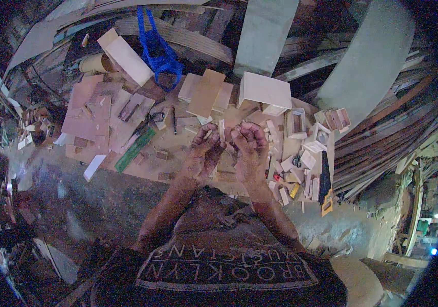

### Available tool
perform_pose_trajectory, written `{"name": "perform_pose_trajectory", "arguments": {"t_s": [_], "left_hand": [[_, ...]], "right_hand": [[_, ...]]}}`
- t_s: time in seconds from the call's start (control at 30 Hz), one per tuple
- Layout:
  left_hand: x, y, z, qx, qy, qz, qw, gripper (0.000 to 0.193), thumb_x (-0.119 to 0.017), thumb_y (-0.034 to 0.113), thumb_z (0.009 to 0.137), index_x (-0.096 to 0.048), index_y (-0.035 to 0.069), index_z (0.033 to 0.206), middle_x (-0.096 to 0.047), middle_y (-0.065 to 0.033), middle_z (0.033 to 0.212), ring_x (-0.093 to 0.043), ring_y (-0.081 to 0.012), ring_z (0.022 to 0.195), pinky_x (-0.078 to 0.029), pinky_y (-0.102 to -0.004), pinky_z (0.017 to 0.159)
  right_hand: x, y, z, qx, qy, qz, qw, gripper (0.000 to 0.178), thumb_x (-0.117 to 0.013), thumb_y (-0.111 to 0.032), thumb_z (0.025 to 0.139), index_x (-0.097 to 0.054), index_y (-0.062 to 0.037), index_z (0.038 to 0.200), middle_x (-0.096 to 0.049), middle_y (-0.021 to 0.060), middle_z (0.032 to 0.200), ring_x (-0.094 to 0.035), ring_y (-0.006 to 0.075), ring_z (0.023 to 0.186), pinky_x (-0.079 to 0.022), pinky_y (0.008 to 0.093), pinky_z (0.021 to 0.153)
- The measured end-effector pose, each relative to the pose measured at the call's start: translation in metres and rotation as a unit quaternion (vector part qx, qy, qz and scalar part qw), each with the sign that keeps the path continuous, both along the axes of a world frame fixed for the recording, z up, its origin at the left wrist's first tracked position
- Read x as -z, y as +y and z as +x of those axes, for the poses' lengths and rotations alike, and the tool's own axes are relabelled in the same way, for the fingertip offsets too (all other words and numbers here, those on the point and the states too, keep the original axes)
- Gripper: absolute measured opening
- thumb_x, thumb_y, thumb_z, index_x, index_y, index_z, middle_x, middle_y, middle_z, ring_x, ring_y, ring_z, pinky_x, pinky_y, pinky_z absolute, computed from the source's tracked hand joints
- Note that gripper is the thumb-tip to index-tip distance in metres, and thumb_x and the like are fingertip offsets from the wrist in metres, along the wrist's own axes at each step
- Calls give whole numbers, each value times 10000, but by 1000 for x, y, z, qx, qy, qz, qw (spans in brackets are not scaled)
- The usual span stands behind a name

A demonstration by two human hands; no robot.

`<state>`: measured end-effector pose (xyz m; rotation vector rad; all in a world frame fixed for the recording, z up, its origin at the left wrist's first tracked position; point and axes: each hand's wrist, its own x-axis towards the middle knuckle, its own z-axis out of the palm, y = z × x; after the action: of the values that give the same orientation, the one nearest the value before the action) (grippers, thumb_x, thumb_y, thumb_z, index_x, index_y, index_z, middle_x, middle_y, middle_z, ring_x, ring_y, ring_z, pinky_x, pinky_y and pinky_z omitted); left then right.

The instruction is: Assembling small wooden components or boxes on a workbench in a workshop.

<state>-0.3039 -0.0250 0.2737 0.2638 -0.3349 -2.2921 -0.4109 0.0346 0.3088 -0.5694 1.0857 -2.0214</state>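
Observation:
Both of my hands are raised over the middle of the workbench, close together, with fingers bent. A small pale wooden strip (222,131) stands upright between them, against the fingertips of my left hand (203,152), which is closed and seems to grip it. My right hand (250,148) is just right of the strip, its thumb and fingers drawn together in a pinch. Whatever lies within that pinch is too small to make out. Beyond the hands, a brown board (206,93) rests on paler wooden pieces.
A white box (266,93) stands at the back of the workbench (144,165). On the right are small open wooden boxes (295,124), scissors (296,161), a handsaw (326,187) and several blocks. Leftward lie flat boards (83,115), a green strip (135,149) and a blue bag (160,53).

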Motion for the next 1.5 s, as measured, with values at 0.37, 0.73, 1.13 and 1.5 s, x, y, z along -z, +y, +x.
{"name": "perform_pose_trajectory", "arguments": {"t_s": [0.37,0.73,1.13,1.5], "left_hand": [[-3,7,6,3,-15,5,1000,187,-561,41,924,-540,86,1104,-611,-83,1067,-608,-176,931,-520,-324,868],[9,0,38,8,-145,-75,987,162,-569,208,945,-546,98,1062,-621,-55,1100,-627,-208,999,-545,-383,805],[31,-1,88,-19,-307,-162,938,199,-601,232,934,-600,60,1034,-636,-73,1110,-614,-191,1012,-505,-369,876],[15,-16,112,31,-295,-108,949,213,-647,209,899,-593,54,1034,-625,-36,1026,-610,-156,967,-498,-349,901]], "right_hand": [[6,4,-2,-1,76,16,997,275,-677,12,819,-560,-30,1064,-615,47,974,-584,126,920,-481,261,836],[10,10,2,-67,214,122,967,251,-685,-39,827,-585,-25,1056,-619,41,968,-569,105,901,-472,255,815],[41,7,30,-70,555,57,827,285,-686,-1,751,-651,-78,1023,-649,128,1022,-602,316,992,-457,412,912],[37,-5,63,20,632,22,774,243,-626,86,738,-635,-20,957,-642,121,957,-602,313,942,-484,398,823]]}}
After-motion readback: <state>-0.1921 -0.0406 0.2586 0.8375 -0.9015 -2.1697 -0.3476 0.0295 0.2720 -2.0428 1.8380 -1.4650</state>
